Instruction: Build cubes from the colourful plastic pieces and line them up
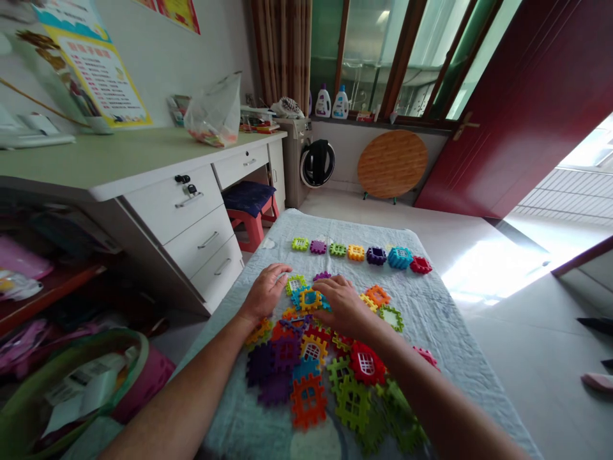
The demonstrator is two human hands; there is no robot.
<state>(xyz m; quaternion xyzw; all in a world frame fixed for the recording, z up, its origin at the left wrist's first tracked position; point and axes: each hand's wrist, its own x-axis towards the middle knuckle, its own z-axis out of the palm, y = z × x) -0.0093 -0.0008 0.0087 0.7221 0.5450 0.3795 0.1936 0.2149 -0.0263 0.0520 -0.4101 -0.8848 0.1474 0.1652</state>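
My left hand [265, 292] is at the left edge of a loose pile of plastic interlocking building tiles, fingers stretched forward beside a lime tile [295, 284]. My right hand [342, 303] reaches over the pile, fingers spread, close to a yellow tile [310, 299] and blue tiles; whether it touches them I cannot tell. Nearer me lie an orange tile [308, 402], a red tile [367, 363], a green tile [353, 404] and purple tiles [286, 351]. Beyond my hands runs a row of colour-sorted tiles, from a lime one [300, 244] to a blue stack [400, 257] and red ones [421, 264].
A pale blue cloth [460, 358] covers the low table. To the left stand a white desk [163, 211] with a plastic bag [215, 115] on it, and a green and pink basket [143, 358]. A blue-topped stool [251, 199] and a washing machine [299, 153] are farther back.
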